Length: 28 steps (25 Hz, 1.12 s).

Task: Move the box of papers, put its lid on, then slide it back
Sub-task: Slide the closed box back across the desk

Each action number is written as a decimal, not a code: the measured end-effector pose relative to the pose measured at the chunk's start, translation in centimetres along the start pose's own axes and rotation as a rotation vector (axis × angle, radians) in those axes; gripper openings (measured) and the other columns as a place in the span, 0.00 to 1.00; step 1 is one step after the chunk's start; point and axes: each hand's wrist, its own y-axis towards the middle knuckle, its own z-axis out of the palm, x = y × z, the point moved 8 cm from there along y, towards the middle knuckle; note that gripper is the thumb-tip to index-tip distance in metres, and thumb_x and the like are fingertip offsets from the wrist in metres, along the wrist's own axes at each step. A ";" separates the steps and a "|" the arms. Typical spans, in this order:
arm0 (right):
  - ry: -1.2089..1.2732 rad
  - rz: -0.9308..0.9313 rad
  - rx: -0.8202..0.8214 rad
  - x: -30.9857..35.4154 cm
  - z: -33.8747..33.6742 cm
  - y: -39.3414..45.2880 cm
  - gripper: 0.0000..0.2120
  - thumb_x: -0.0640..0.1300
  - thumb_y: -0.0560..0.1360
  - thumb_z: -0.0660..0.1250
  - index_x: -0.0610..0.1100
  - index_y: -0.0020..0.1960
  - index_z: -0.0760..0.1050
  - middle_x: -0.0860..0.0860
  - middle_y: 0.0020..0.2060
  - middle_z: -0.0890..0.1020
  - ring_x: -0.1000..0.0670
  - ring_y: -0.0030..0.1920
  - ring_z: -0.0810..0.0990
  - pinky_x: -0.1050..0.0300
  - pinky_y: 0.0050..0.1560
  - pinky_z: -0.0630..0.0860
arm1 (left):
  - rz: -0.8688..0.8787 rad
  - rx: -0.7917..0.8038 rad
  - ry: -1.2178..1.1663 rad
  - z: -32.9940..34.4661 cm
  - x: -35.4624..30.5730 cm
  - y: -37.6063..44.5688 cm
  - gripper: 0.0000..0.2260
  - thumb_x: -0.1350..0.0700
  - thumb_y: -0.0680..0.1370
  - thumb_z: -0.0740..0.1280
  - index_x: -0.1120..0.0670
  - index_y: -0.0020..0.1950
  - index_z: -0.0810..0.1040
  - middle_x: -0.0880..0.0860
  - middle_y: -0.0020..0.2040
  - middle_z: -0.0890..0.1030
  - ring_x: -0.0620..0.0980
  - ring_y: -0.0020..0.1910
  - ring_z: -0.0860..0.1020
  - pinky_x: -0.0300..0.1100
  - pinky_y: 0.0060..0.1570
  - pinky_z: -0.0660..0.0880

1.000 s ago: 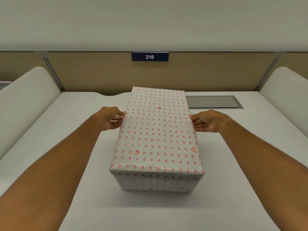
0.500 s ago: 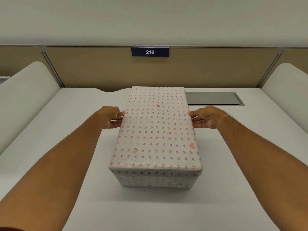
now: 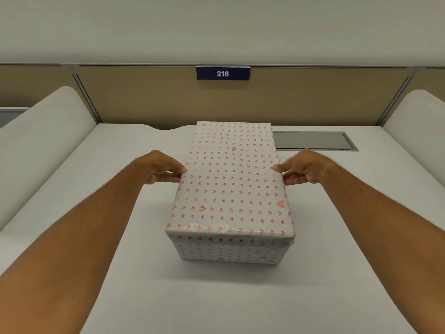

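Observation:
A long box (image 3: 228, 250) wrapped in white paper with small pink hearts stands on the white desk (image 3: 216, 297), its short end toward me. Its lid (image 3: 232, 182), in the same paper, sits on top and covers it fully, so the papers inside are hidden. My left hand (image 3: 160, 168) grips the lid's left long edge, thumb on top and fingers against the side. My right hand (image 3: 304, 167) grips the right long edge the same way, level with the left.
A grey recessed cable hatch (image 3: 313, 140) lies in the desk just right of the box's far end. A tan partition (image 3: 144, 100) with a blue "216" sign (image 3: 222, 73) closes the back. White rounded dividers stand at the left (image 3: 41, 138) and right (image 3: 419, 131).
Both hands stay on the lid's edges; the thumbs have come onto the lid's top. The box sits slightly farther toward the partition in view, and the camera has shifted a little.

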 end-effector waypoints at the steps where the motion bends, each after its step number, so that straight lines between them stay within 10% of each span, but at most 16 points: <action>1: 0.013 -0.002 -0.002 -0.2 0.1 0.1 0.13 0.40 0.67 0.78 0.36 0.45 0.77 0.40 0.39 0.85 0.43 0.33 0.86 0.47 0.40 0.83 | 0.001 -0.004 -0.008 0.1 0.2 0.0 0.09 0.64 0.71 0.75 0.63 0.48 0.80 0.60 0.47 0.83 0.58 0.41 0.84 0.47 0.30 0.82; 17: 0.021 -0.025 -0.016 0.0 0.8 -0.3 0.08 0.41 0.72 0.73 0.38 0.44 0.76 0.43 0.38 0.84 0.46 0.31 0.85 0.50 0.29 0.81 | 0.059 -0.065 -0.033 0.9 -0.2 -0.5 0.07 0.61 0.75 0.71 0.62 0.51 0.78 0.57 0.46 0.82 0.56 0.42 0.83 0.51 0.45 0.81; 28: 0.038 -0.075 -0.003 1.0 1.2 0.1 0.08 0.41 0.73 0.73 0.38 0.43 0.76 0.43 0.39 0.84 0.45 0.35 0.85 0.49 0.33 0.81 | 0.041 -0.087 -0.118 0.2 0.3 -2.0 0.06 0.61 0.79 0.64 0.63 0.52 0.77 0.60 0.46 0.83 0.57 0.42 0.83 0.50 0.37 0.80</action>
